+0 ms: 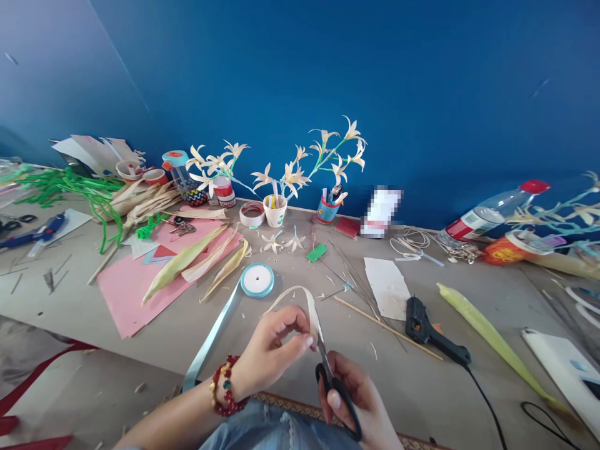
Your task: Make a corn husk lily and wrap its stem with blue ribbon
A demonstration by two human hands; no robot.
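The left hand (276, 344) pinches a pale strip (310, 306) between the thumb and the fingers. From this pinch the strip rises, bends over in an arch and goes down to the left, behind the same hand. The right hand (359, 394) is closed around the black handles of the scissors (349, 406), with the fingers in the loops. The blades point up, close beside the pinched end of the strip; I cannot tell whether they are cutting it.

Beyond the left hand, a little to its left, lies a roll of light blue ribbon (257, 279), and its loose end runs down to the left forearm. To the right of the scissors are a thin stick (389, 328) and a black glue gun (422, 322). Farther from both hands, a white cup (275, 215) stands near pale flowers (295, 179).
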